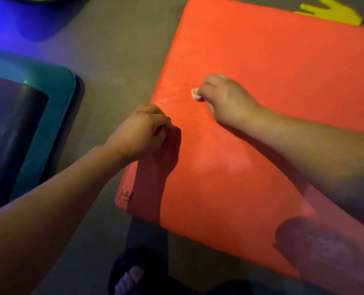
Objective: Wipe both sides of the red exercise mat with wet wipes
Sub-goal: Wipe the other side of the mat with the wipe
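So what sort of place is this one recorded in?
Probably a gym or activity room: a red exercise mat lies on a grey floor, a yellow hand-shaped marking shows beyond it, and a teal-edged pad lies beside it.

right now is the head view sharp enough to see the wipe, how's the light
Head view: dim and soft, blue-purple light on the left; left hand throws a dark shadow on the red mat; right forearm blurred; wet wipe only a pale scrap in the right hand.
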`<state>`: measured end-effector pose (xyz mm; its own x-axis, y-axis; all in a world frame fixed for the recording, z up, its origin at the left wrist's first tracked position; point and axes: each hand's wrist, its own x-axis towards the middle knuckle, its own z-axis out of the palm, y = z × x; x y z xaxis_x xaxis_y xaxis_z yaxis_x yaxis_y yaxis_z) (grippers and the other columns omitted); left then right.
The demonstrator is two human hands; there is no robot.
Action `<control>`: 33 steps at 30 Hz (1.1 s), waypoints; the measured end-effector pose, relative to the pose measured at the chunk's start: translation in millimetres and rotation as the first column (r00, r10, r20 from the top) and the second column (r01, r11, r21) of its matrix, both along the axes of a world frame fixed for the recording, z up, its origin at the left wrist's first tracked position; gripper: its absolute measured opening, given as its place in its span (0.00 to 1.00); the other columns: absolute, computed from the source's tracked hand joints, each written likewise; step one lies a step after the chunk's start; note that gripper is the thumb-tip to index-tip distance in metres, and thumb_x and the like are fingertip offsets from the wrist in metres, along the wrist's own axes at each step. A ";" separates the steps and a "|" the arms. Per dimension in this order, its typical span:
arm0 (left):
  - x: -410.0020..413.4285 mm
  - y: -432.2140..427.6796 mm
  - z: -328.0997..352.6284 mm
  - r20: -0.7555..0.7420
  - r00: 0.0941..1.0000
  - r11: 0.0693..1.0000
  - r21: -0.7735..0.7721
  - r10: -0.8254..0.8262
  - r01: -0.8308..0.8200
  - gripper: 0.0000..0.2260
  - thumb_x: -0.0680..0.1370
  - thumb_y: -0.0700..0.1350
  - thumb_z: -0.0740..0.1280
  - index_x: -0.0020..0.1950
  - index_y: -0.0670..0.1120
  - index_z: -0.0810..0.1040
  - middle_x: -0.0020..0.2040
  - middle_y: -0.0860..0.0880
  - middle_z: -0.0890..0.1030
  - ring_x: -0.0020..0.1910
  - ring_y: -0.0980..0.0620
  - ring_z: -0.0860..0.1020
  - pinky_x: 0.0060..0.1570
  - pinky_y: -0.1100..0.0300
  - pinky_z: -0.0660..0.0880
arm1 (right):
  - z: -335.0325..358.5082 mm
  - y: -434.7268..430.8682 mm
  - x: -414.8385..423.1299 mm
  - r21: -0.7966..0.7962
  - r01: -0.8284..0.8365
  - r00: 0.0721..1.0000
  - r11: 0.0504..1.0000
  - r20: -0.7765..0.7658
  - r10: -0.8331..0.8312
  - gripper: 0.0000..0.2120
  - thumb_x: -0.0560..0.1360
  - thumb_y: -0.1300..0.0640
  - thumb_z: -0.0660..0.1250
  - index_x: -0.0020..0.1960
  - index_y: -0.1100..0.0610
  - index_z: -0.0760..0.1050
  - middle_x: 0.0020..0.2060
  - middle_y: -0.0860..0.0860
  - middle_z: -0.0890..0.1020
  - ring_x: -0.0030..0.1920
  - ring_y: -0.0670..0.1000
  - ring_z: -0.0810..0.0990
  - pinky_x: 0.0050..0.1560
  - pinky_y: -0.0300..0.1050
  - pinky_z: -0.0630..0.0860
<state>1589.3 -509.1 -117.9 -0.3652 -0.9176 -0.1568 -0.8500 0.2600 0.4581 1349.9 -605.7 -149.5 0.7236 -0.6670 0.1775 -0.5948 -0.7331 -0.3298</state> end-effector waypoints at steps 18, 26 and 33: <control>-50.5 -2.0 -8.1 0.235 0.966 0.993 0.014 0.110 -0.117 0.17 0.72 0.53 0.56 0.57 0.55 0.75 0.57 0.48 0.75 0.58 0.39 0.73 0.56 0.40 0.75 | -5.9 -5.8 -71.2 0.017 0.357 0.934 0.934 -0.005 -0.357 0.09 0.73 0.66 0.59 0.47 0.64 0.78 0.44 0.64 0.77 0.47 0.66 0.78 0.47 0.56 0.74; -62.5 -0.7 -1.8 0.310 0.943 0.989 0.042 0.120 -0.140 0.12 0.75 0.45 0.66 0.59 0.48 0.76 0.59 0.43 0.72 0.60 0.36 0.69 0.57 0.40 0.74 | 4.1 125.5 -62.0 0.315 -0.090 0.989 0.945 0.138 0.049 0.10 0.73 0.70 0.66 0.52 0.60 0.78 0.49 0.56 0.79 0.49 0.57 0.77 0.54 0.48 0.73; -70.7 -2.4 1.5 0.329 0.937 0.988 0.050 0.120 -0.144 0.13 0.76 0.44 0.66 0.61 0.47 0.76 0.58 0.43 0.72 0.61 0.36 0.67 0.60 0.42 0.72 | 3.5 81.3 -74.7 0.209 0.328 0.933 0.921 0.085 -0.351 0.09 0.75 0.62 0.62 0.54 0.54 0.76 0.48 0.55 0.74 0.48 0.60 0.76 0.46 0.58 0.77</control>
<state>1518.6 -511.5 -116.4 -0.1600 -0.9358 -0.3141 -0.9799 0.1122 0.1648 1275.2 -524.4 -146.0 0.4293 -0.8981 0.0950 -0.7447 -0.4116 -0.5253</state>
